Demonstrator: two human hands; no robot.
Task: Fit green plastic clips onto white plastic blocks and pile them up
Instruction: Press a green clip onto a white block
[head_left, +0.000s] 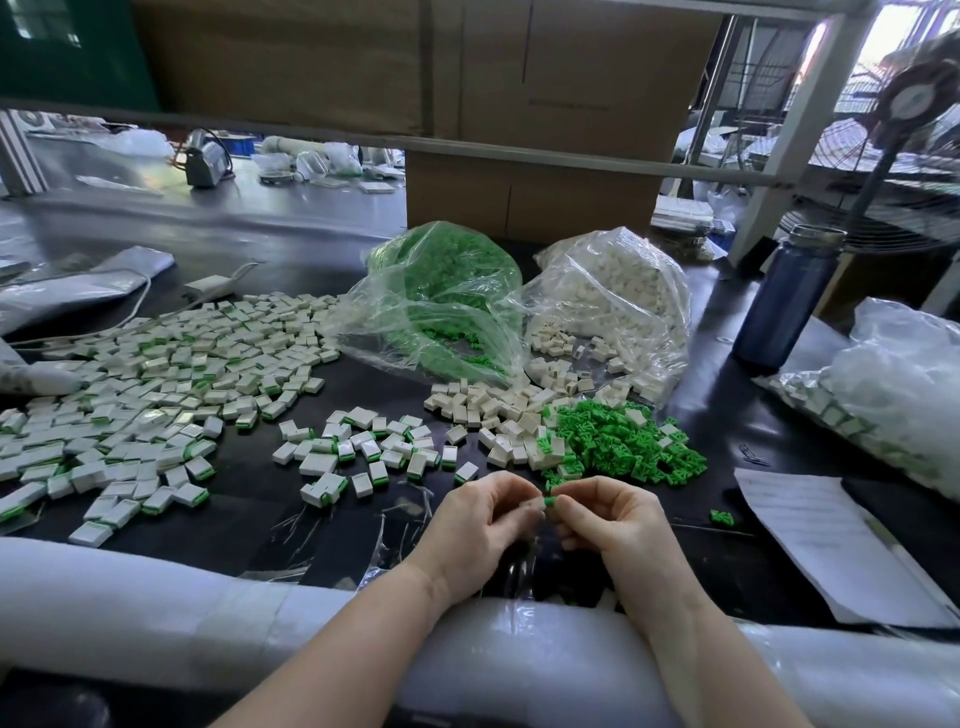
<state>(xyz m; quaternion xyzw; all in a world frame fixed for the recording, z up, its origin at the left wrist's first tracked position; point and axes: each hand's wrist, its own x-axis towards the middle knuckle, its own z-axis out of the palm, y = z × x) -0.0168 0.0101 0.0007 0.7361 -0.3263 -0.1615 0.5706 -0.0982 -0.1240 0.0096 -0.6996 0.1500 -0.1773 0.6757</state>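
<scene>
My left hand (480, 525) and right hand (605, 522) meet low in the centre of the frame, just above the white padded edge (156, 597) of the table. My right fingers curl and pinch a green clip (549, 501); my left fingers curl round a white block (531, 506) that is mostly hidden, so I cannot tell how far the clip sits on it. One stray clip (722, 517) lies to the right, near a sheet of paper (821, 540). Just beyond my hands sits a heap of loose green clips (623, 441), touching a heap of bare white blocks (498, 410) on its left. Left of centre are scattered finished blocks (363, 447) with green edges, and a far larger spread of them (156, 374) fills the left middle. Further back, in the upper centre, a clear bag of green clips (441, 291) leans beside a clear bag of white blocks (623, 291). A blue bottle (789, 296) stands at right, a cardboard box (530, 192) behind the bags
</scene>
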